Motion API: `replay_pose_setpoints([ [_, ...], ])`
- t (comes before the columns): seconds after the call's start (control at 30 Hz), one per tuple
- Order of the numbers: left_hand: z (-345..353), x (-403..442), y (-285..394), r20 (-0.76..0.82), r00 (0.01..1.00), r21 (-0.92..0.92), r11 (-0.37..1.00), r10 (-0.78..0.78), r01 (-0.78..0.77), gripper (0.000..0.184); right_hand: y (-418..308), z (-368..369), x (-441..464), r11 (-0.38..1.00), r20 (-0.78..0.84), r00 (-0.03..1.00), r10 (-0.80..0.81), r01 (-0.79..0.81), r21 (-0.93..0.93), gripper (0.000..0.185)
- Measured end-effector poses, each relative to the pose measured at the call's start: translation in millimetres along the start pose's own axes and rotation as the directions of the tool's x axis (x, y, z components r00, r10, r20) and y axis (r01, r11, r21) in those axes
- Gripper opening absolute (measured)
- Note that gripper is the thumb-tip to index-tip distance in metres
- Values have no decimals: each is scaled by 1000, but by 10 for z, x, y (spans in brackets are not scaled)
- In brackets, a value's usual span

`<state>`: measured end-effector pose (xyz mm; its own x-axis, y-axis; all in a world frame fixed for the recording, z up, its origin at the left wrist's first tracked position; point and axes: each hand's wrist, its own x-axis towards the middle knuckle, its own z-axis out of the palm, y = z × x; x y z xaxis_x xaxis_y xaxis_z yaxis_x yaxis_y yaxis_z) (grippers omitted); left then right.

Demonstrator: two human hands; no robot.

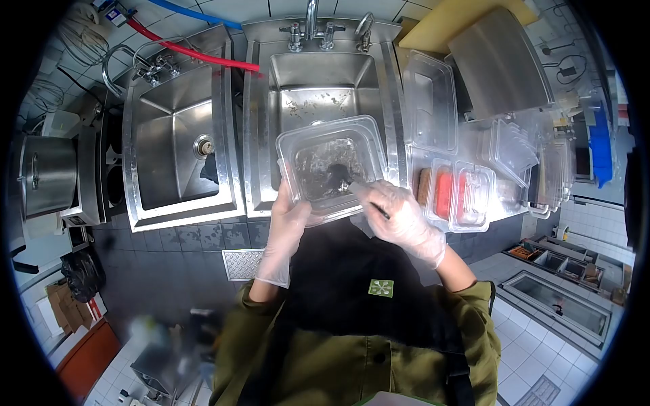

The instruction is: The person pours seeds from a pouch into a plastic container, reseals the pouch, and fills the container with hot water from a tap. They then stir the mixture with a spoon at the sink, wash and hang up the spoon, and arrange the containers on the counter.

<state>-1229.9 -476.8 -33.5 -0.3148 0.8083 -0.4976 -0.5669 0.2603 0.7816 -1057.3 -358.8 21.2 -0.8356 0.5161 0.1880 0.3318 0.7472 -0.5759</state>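
Note:
My left hand (287,229), in a translucent glove, grips the near left side of a clear square plastic food container (374,145). The container is held over the front edge of the middle steel sink (318,71), its inside facing up toward me. My right hand (399,218), gloved too, is closed around the handle of a dark-headed utensil (338,176). The head of this utensil is inside the container, near its bottom; whether it is a brush or a spoon I cannot tell. The container's bottom looks wet or speckled.
Small food scraps lie in the middle sink below a faucet (311,27). Another steel sink (172,135) is on the left, with a red hose (196,57) above. To the right are a clear container (431,101), a red sponge (449,194) and stacked clear lids (511,152).

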Motion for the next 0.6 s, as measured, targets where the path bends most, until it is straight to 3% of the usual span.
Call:
replay_pose_setpoints([
  [0.1, -15, 0, -27, -8, 1000, 35, 999, 7, -6, 76, 54, -44, -39, 998, -19, 999, 49, -50, -39, 28],
  [0.37, -51, 38, -109, -6, 998, 89, 994, 60, -59, 69, -87, 95, -27, 997, -24, 999, 42, -40, 69, 29],
  [0.47, 37, -9, -13, 17, 999, -10, 1000, 27, -27, 75, -109, 199, -32, 992, -33, 999, 25, -20, 126, 31],
  [0.6, -14, 42, -218, 6, 995, -26, 995, 96, -96, 69, -160, 315, -15, 982, -47, 999, 6, 3, 186, 29],
])
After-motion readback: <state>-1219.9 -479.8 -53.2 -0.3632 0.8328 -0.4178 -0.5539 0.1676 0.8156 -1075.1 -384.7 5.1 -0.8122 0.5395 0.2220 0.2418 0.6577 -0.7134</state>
